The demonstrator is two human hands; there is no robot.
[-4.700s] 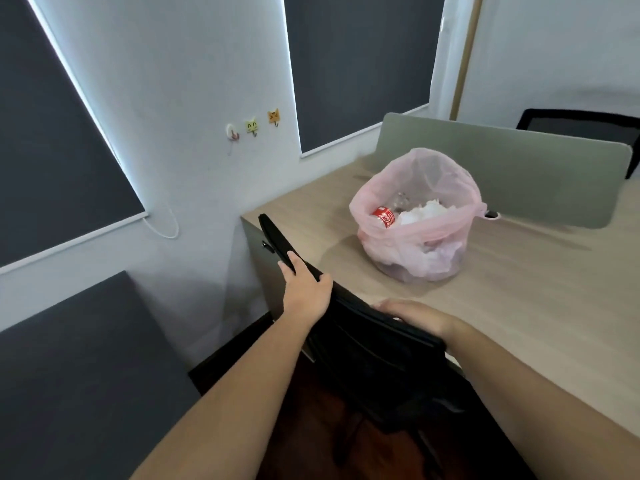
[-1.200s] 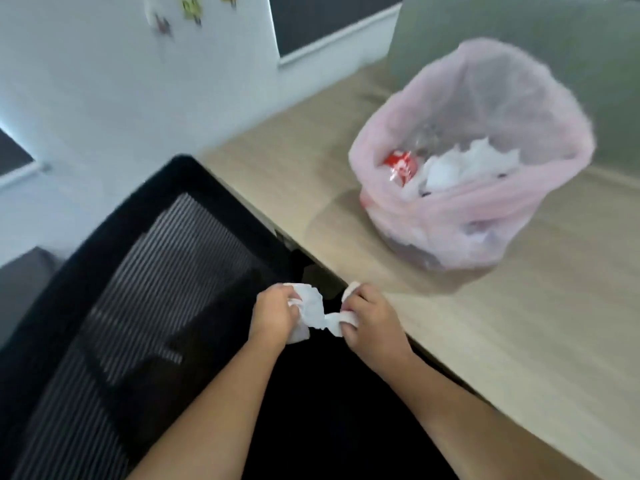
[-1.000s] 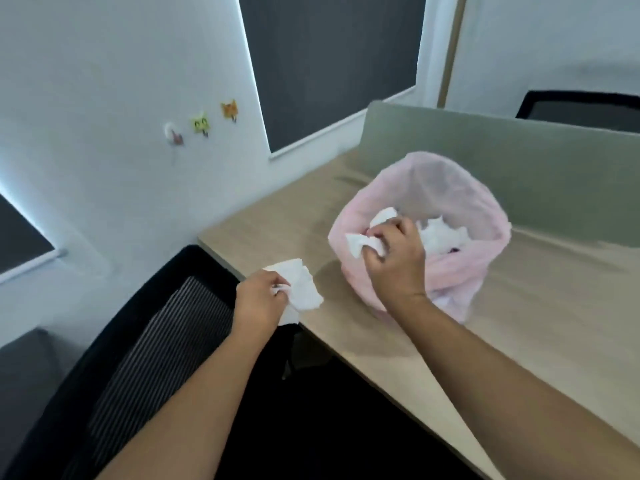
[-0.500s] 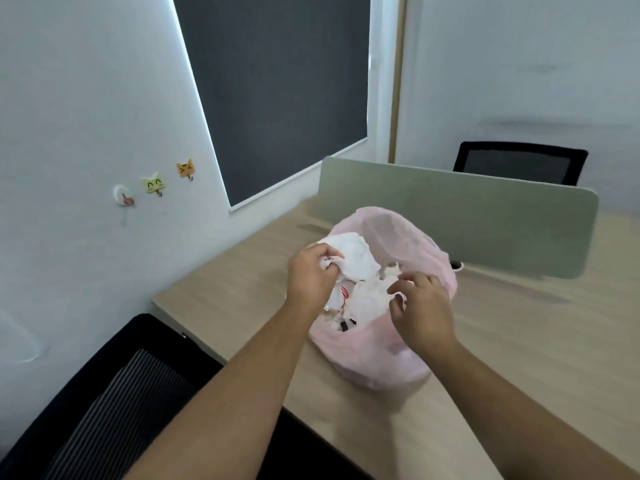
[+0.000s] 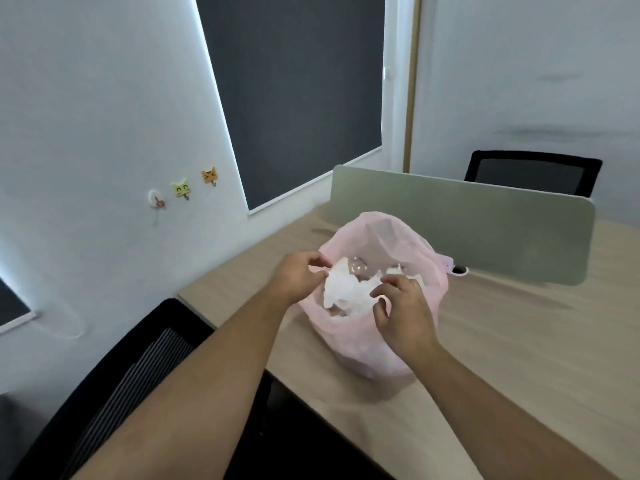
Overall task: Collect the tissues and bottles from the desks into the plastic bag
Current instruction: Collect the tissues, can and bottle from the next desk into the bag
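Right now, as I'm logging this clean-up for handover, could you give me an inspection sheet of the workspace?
Surface: light wooden desk, carrying the bag.
Job's things: pink plastic bag stands open on the desk; white tissues and what looks like a clear bottle lie inside.
Clutter: nothing seen.
Hands: left hand pinches the tissues' edge at the bag's mouth; right hand has fingers curled at the tissues, grip unclear.
Cables: nothing seen; a grommet hole sits behind the bag.
Surroundings: grey-green divider, black chair at the near edge, far chair beyond the divider, three wall hooks, dark blinds.
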